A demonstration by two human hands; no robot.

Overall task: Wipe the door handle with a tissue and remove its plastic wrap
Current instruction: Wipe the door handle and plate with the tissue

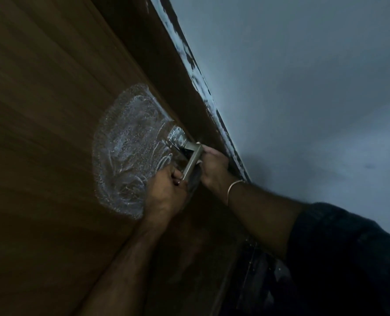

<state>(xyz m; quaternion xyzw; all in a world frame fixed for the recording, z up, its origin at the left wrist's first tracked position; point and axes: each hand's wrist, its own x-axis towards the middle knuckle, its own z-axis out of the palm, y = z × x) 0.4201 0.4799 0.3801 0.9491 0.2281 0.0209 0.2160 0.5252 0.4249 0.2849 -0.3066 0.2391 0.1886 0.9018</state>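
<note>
Gripping the door handle from both sides: left hand pinching its free lower end, right hand curling round the bar, running lengthwise between them.

I can't see the left hand fingertips behind the door handle; dark clutter at 5 o'clock unreadable.

Dim view, L hand pinching door handle tip, R hand gripping beside it, wooden door
</note>
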